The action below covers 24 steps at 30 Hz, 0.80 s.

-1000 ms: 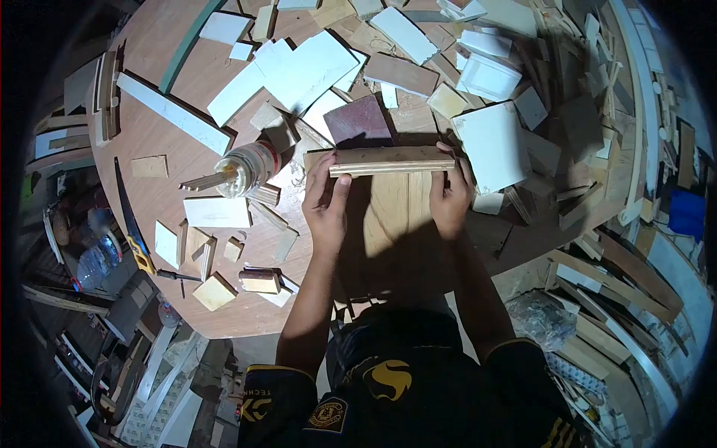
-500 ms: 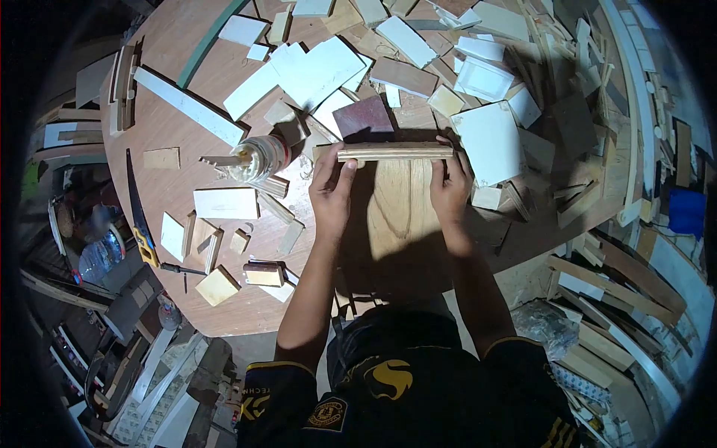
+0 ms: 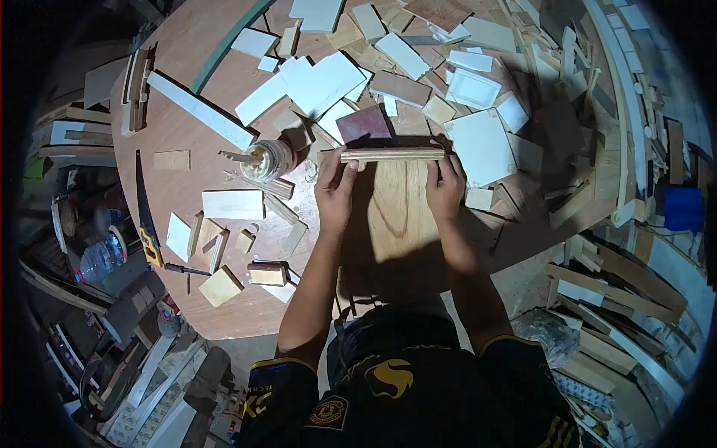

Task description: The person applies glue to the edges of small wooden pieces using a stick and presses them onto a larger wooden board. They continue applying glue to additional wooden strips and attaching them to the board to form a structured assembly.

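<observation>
My left hand [image 3: 335,193] and right hand [image 3: 446,190] clamped the wood strip [image 3: 392,154] onto the board's [image 3: 399,216] far edge; seated, fixing apparently remained

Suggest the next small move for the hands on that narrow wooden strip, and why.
Probably press the narrow wooden strip down evenly: left hand and right hand grip its two ends, and it lies along the far edge of the flat wooden board.
</observation>
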Each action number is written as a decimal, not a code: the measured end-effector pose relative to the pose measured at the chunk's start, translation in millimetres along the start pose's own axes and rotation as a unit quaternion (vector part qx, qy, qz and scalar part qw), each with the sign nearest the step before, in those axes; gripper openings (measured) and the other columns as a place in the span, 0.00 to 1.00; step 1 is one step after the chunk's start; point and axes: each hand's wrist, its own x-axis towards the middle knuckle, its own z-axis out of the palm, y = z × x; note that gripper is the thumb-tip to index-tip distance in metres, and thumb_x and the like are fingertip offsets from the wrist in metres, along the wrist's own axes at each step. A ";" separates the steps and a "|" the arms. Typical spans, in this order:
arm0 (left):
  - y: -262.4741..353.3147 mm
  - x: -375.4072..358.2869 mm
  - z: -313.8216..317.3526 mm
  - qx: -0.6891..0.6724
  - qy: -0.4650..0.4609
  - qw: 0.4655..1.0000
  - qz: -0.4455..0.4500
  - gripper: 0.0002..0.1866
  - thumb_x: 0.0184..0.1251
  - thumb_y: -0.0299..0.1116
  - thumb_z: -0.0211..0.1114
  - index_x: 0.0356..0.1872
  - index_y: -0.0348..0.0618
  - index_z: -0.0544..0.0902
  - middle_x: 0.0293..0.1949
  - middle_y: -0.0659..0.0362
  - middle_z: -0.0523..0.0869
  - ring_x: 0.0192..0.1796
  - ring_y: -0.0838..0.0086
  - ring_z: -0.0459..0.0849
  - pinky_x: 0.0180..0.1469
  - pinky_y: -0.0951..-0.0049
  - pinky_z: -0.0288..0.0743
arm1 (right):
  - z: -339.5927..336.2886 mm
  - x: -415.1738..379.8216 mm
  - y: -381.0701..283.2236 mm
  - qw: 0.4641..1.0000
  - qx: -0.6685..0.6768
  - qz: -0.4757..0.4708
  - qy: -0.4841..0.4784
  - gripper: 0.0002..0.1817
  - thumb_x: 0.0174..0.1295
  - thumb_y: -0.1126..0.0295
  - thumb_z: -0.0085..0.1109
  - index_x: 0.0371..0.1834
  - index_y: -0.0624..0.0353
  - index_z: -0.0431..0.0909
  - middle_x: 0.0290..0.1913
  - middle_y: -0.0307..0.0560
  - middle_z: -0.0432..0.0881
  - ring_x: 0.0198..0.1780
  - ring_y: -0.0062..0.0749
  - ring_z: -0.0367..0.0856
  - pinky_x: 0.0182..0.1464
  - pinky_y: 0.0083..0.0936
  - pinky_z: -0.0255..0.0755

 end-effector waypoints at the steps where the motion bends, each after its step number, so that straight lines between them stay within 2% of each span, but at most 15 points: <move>1: 2.2 0.5 0.1 0.001 -0.004 1.000 0.003 0.19 0.69 0.29 0.65 0.59 0.33 0.78 0.53 0.58 0.77 0.55 0.75 0.75 0.60 0.78 0.66 | 0.8 -0.3 1.1 1.000 0.000 -0.001 0.001 0.14 0.63 0.74 0.57 0.52 0.62 0.80 0.49 0.55 0.82 0.52 0.51 0.80 0.55 0.36 0.73; 4: 7.7 0.6 1.0 0.005 -0.009 1.000 0.001 0.19 0.69 0.29 0.64 0.59 0.33 0.78 0.52 0.59 0.77 0.55 0.76 0.75 0.60 0.78 0.66 | 2.7 -0.3 2.1 1.000 -0.018 -0.006 0.006 0.14 0.63 0.74 0.57 0.52 0.61 0.80 0.46 0.55 0.82 0.50 0.52 0.80 0.53 0.37 0.73; 5: 8.9 -0.2 1.2 0.008 -0.009 1.000 -0.003 0.19 0.69 0.29 0.64 0.59 0.33 0.78 0.51 0.59 0.77 0.55 0.76 0.75 0.59 0.78 0.66 | 3.1 0.6 0.1 1.000 -0.005 -0.017 0.023 0.08 0.64 0.72 0.57 0.43 0.64 0.78 0.39 0.56 0.78 0.43 0.54 0.77 0.45 0.40 0.71; 6: 7.0 -0.2 0.1 0.008 -0.009 1.000 -0.005 0.19 0.69 0.29 0.64 0.59 0.33 0.78 0.51 0.59 0.77 0.55 0.76 0.75 0.59 0.78 0.66 | 3.2 0.7 -2.2 0.999 0.008 -0.026 0.039 0.08 0.64 0.70 0.57 0.33 0.66 0.76 0.33 0.57 0.74 0.36 0.57 0.74 0.38 0.44 0.69; 8: 2.9 2.2 -1.8 0.015 -0.022 0.999 0.020 0.19 0.69 0.29 0.64 0.59 0.33 0.78 0.51 0.59 0.77 0.55 0.77 0.74 0.59 0.79 0.65 | 3.4 -1.4 0.3 0.999 -0.001 -0.021 0.031 0.08 0.64 0.70 0.57 0.33 0.66 0.75 0.33 0.57 0.74 0.36 0.57 0.74 0.37 0.44 0.69; 19: 5.7 -0.3 -0.5 0.020 -0.018 1.000 0.001 0.20 0.69 0.31 0.64 0.59 0.33 0.77 0.55 0.56 0.76 0.58 0.74 0.74 0.62 0.76 0.65 | 4.8 -2.0 3.5 1.000 -0.004 -0.015 0.023 0.09 0.65 0.71 0.56 0.31 0.67 0.74 0.32 0.58 0.72 0.35 0.58 0.73 0.36 0.46 0.68; 20: 5.0 -0.5 -0.8 0.027 -0.018 0.999 0.002 0.20 0.69 0.30 0.64 0.60 0.33 0.77 0.56 0.56 0.76 0.59 0.74 0.74 0.63 0.76 0.65 | 4.6 -2.5 4.5 1.000 -0.018 -0.014 0.018 0.07 0.64 0.73 0.56 0.41 0.64 0.77 0.34 0.56 0.76 0.36 0.54 0.76 0.38 0.41 0.70; 21: 4.5 -0.8 -1.2 0.028 -0.018 0.999 0.001 0.20 0.69 0.30 0.64 0.60 0.33 0.77 0.56 0.56 0.76 0.59 0.74 0.74 0.63 0.76 0.65 | 4.6 -3.0 5.3 0.999 -0.033 -0.015 0.014 0.13 0.63 0.74 0.56 0.50 0.62 0.80 0.36 0.54 0.79 0.38 0.50 0.78 0.39 0.37 0.73; 22: 3.3 -0.6 -1.5 0.025 -0.016 1.000 0.004 0.20 0.69 0.30 0.64 0.60 0.33 0.77 0.56 0.55 0.76 0.60 0.73 0.74 0.63 0.75 0.65 | 4.5 -2.4 4.6 0.999 -0.033 -0.014 0.013 0.13 0.63 0.74 0.56 0.50 0.62 0.80 0.36 0.54 0.79 0.38 0.50 0.78 0.39 0.37 0.73; 24: 0.4 -0.5 -1.8 0.020 -0.015 1.000 0.007 0.20 0.69 0.30 0.64 0.60 0.33 0.77 0.57 0.54 0.76 0.61 0.72 0.73 0.64 0.74 0.65 | 3.7 -2.1 3.8 1.000 -0.026 -0.017 0.000 0.20 0.60 0.79 0.56 0.58 0.62 0.77 0.34 0.49 0.79 0.34 0.38 0.78 0.34 0.28 0.73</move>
